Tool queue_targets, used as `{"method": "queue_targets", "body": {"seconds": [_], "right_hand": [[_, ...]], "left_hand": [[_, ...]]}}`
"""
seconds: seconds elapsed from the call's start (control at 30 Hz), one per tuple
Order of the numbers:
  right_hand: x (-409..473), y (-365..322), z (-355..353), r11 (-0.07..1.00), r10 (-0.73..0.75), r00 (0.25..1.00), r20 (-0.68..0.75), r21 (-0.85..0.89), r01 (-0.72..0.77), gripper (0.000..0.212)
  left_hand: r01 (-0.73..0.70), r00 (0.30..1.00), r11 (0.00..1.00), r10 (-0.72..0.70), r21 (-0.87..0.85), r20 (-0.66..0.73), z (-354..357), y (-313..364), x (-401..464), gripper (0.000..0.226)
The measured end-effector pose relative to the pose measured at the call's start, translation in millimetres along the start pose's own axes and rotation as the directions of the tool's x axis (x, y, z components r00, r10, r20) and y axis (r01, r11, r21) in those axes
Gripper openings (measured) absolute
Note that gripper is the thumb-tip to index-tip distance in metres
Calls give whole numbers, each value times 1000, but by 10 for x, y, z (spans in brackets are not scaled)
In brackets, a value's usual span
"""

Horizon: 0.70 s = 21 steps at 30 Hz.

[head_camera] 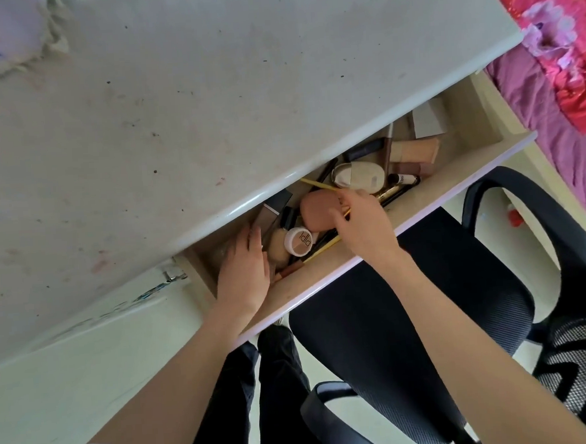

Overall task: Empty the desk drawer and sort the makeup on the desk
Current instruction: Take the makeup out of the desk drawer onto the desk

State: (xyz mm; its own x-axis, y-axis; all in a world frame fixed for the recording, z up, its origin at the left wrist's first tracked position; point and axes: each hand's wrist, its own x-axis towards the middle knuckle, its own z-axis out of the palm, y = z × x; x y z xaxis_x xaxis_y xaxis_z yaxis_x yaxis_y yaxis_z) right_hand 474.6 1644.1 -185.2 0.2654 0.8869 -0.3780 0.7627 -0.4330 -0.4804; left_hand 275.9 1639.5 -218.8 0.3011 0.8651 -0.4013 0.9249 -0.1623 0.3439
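Both hands are reaching into the open drawer [478,135] under the counter's [209,106] front edge. The right hand [360,224] is pinching a thin yellow pencil [320,185] between curled fingers, just above a peach compact [318,208]. The left hand [244,269] is lying with fingers straight — flat on the clutter at the drawer's left end, beside a round powder pot [299,242]. Further right are lying a cream oval case [359,176], beige tubes [414,152] and a small dark-capped bottle [404,179] — all well apart from the left hand. A black office chair [409,300] is standing below.
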Motion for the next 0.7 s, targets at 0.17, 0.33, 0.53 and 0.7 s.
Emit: {"method": "queue_targets", "body": {"seconds": [0.17,0.33,0.53,0.7], "right_hand": [[389,30,288,977,214,958,190,-34,-212,63],[541,49,377,917,330,910,251,142,-372,83],[346,-32,218,920,276,941,197,229,-318,54],[77,-142,-9,880,318,931,179,311,-360,50]], "left_hand": [[98,994,995,-99,-24,-53,158,32,243,54],[48,985,991,-26,127,-171,251,-83,370,54],[52,989,994,-64,-92,-130,188,-33,200,47],[-18,995,962,-9,-272,-95,-18,106,-130,47]]}}
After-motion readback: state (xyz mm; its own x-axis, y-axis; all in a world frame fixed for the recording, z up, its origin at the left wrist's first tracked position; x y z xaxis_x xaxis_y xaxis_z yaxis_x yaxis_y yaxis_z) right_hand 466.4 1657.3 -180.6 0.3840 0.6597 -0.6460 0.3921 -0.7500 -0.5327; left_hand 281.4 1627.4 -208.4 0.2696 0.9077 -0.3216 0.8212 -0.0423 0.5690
